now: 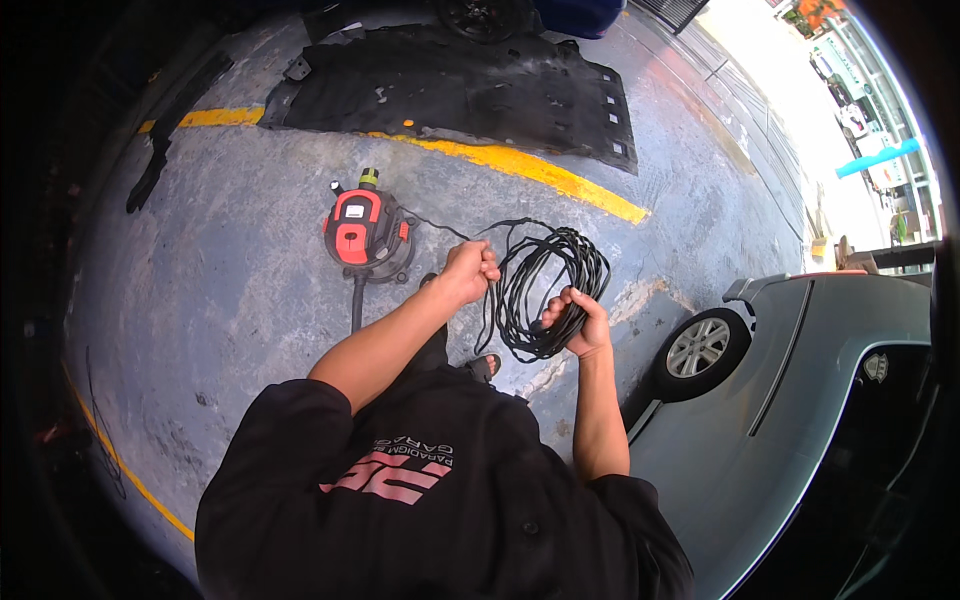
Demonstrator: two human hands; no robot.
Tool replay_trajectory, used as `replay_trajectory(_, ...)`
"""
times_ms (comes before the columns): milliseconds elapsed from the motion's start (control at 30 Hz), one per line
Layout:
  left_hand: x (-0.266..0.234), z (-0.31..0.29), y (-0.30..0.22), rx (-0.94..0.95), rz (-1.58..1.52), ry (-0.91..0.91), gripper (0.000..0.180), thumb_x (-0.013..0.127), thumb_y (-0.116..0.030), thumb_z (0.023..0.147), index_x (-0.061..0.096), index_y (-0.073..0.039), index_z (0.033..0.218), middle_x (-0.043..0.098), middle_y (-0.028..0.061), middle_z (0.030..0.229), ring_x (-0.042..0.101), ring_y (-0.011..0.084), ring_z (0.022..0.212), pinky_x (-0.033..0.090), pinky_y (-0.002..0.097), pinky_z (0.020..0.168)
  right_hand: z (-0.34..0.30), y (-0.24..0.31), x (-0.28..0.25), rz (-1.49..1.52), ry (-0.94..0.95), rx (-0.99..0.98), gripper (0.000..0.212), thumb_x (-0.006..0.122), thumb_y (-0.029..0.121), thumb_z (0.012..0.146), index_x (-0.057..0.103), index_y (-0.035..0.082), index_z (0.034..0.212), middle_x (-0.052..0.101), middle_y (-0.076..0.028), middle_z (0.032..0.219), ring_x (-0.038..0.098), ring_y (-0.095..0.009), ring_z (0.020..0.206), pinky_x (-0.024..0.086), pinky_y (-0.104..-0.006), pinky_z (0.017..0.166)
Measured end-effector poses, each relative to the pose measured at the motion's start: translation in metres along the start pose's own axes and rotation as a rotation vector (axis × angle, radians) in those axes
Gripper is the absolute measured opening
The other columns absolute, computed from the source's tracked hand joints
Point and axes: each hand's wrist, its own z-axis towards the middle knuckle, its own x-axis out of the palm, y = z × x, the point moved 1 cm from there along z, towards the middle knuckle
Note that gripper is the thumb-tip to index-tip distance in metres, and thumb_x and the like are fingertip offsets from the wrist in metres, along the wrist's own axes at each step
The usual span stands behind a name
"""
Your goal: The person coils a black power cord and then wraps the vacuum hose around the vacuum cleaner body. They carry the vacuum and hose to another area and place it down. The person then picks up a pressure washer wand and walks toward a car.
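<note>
Glossy and Matt Over Scuffed Paint

The coiled cable wears a smooth, faintly shiny black jacket – plastic by its look. Hard, smooth plastic shells the red-and-black machine. The floor is painted, worn and patchy; the large mat matt, dusty. Matt cloth shirt; glossy painted car.

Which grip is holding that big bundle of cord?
The right grip holds the looped black cord; the left grip is closed beside the loops, nearer the red-and-black machine.
</note>
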Motion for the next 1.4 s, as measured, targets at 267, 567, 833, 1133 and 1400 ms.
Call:
replay_trajectory(267, 0.050, 0.030, -0.059, 0.040, -0.403, 0.129, 0.005, 0.042, -0.008, 0.094, 0.045, -0.010, 0.097, 0.042, 0.0007, 0.063, 0.033, 0.0101, 0.047, 0.032, 0.0280, 0.045, 0.111, 0.003, 0.066, -0.018, 0.054, 0.197, 0.026, 0.050, 0.032, 0.093, 0.054, 0.006, 0.092, 0.061, -0.028, 0.112, 0.059, -0.041, 0.105, 0.045, -0.0533, 0.095)
replay_trajectory(567, 0.052, 0.137, -0.118, -0.145, -0.359, 0.090, 0.006, 0.049, -0.008, 0.088, 0.050, -0.006, 0.082, 0.049, 0.0043, 0.066, 0.046, 0.0155, 0.052, 0.045, 0.0359, 0.055, 0.134, 0.025, 0.096, -0.132, -0.022, 0.249, 0.044, 0.059, 0.033, 0.087, 0.053, 0.006, 0.121, 0.056, -0.007, 0.073, 0.055, -0.023, 0.068, 0.043, -0.0414, 0.071)
replay_trajectory(833, -0.100, 0.267, -0.131, -0.164, -0.217, -0.532, 0.014, 0.047, -0.007, 0.085, 0.052, -0.001, 0.074, 0.049, 0.0090, 0.063, 0.052, 0.0210, 0.050, 0.057, 0.0425, 0.056, 0.076, 0.109, 0.127, -0.236, -0.243, 0.318, 0.039, 0.064, 0.029, 0.081, 0.057, 0.003, 0.109, 0.043, 0.001, 0.061, 0.043, -0.016, 0.053, 0.038, -0.0387, 0.062)
replay_trajectory(1133, -0.243, 0.341, -0.106, -0.007, -0.647, -0.431, 0.014, 0.057, -0.015, 0.088, 0.053, -0.007, 0.078, 0.050, 0.0039, 0.065, 0.053, 0.0181, 0.055, 0.052, 0.0391, 0.059, 0.118, 0.235, 0.040, -0.562, -0.829, 0.653, 0.025, 0.057, 0.032, 0.087, 0.056, 0.007, 0.092, 0.046, -0.001, 0.064, 0.048, -0.021, 0.058, 0.042, -0.0388, 0.059)
replay_trajectory(1400, -0.247, 0.365, -0.092, 0.118, -0.266, -0.511, 0.013, 0.060, -0.017, 0.086, 0.057, -0.008, 0.095, 0.059, 0.0033, 0.078, 0.062, 0.0155, 0.070, 0.051, 0.0350, 0.060, 0.277, 0.283, -0.086, -0.519, -0.623, 0.654, 0.022, 0.049, 0.032, 0.097, 0.060, 0.014, 0.096, 0.041, 0.005, 0.063, 0.040, -0.015, 0.056, 0.042, -0.0386, 0.063)
